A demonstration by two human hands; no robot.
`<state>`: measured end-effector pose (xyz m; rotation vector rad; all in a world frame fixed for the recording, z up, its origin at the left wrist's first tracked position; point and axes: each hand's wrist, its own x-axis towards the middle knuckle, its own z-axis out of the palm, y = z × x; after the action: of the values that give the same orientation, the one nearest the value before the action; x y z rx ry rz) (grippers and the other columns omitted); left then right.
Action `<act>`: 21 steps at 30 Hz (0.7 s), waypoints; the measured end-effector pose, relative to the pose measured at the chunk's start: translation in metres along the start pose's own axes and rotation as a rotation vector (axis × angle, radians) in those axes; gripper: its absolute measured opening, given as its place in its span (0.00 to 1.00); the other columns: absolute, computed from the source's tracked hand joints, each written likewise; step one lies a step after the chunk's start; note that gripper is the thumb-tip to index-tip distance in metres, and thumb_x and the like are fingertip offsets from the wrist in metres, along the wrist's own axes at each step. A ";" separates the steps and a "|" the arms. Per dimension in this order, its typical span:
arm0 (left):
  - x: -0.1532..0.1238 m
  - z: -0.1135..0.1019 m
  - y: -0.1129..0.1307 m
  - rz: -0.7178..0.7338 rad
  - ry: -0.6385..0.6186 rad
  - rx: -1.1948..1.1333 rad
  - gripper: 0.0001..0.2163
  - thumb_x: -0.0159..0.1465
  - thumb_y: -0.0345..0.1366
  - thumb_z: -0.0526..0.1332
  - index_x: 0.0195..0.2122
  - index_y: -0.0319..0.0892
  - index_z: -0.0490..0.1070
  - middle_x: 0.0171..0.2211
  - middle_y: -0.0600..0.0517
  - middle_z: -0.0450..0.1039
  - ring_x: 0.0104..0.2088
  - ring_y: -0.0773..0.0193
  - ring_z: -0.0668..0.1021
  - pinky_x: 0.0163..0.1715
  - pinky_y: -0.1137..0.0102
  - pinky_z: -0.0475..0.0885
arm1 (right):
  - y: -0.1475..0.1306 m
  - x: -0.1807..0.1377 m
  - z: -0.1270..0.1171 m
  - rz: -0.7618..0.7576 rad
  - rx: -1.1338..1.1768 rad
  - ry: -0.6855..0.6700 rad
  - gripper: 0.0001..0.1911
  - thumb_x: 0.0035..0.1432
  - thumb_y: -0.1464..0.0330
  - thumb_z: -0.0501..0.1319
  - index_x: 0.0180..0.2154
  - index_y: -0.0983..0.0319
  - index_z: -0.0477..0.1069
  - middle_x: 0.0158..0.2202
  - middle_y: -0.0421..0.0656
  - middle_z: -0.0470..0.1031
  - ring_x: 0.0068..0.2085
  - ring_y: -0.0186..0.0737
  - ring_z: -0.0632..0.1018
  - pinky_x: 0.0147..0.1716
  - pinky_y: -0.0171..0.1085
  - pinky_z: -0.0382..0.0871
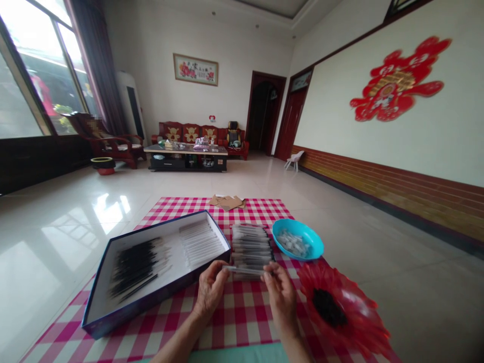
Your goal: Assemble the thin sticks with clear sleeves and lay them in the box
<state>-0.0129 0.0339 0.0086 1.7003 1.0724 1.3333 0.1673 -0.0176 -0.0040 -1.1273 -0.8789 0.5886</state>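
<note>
Apparently partway through, with a finished-looking pile of tubes (251,247) straight ahead at twelve o'clock and black rods (135,264) left in the box (151,297) at nine, a person's left hand (210,288) and right hand (280,292) pinch one slim, translucent tube (244,270) (nearly level) between them by its ends

I had free cloth (242,312) between my left hand (210,288) and right hand (280,293), a box (177,283) blocking leftward, a bowl (318,248) and red dish (357,297) rightward.
</note>
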 end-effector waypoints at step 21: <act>-0.020 0.020 0.015 0.477 -0.143 0.743 0.08 0.65 0.29 0.49 0.36 0.44 0.68 0.29 0.50 0.70 0.30 0.60 0.71 0.33 0.66 0.67 | -0.004 -0.011 0.020 0.284 0.064 -0.154 0.16 0.47 0.56 0.66 0.30 0.63 0.74 0.24 0.42 0.77 0.26 0.41 0.77 0.25 0.36 0.72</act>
<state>0.0070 0.0090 0.0106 2.6907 1.2087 1.1135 0.1442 -0.0170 -0.0005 -1.1681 -0.8297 0.9418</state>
